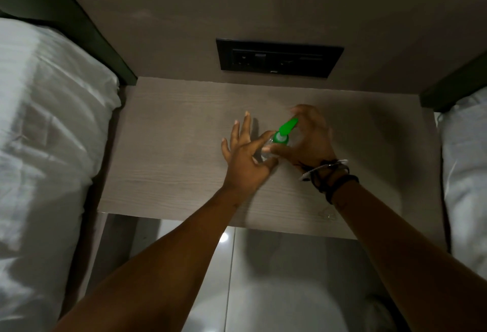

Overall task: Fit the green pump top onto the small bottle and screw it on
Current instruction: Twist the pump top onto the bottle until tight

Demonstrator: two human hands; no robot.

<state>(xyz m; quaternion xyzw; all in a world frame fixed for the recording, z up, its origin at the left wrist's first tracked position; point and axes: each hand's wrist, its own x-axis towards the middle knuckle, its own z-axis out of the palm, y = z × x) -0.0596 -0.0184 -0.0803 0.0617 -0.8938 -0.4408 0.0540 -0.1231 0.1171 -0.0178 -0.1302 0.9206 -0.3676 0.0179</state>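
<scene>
A small clear bottle (pixel 266 150) stands on the pale wooden bedside table (pixel 171 163), near its middle. The green pump top (pixel 284 131) sits on the bottle's neck, its nozzle pointing up and to the right. My left hand (pixel 246 157) pinches the bottle between forefinger and thumb, with the other fingers spread out. My right hand (pixel 309 139) curls around the green pump top, thumb against its collar; it is slightly blurred. Most of the bottle is hidden by both hands.
White bedding (pixel 44 134) lies to the left and more white bedding (pixel 463 173) to the right of the table. A black socket panel (pixel 279 58) is on the wall behind. A crumpled clear wrapper (pixel 326 214) lies near the table's front edge. Glossy floor below.
</scene>
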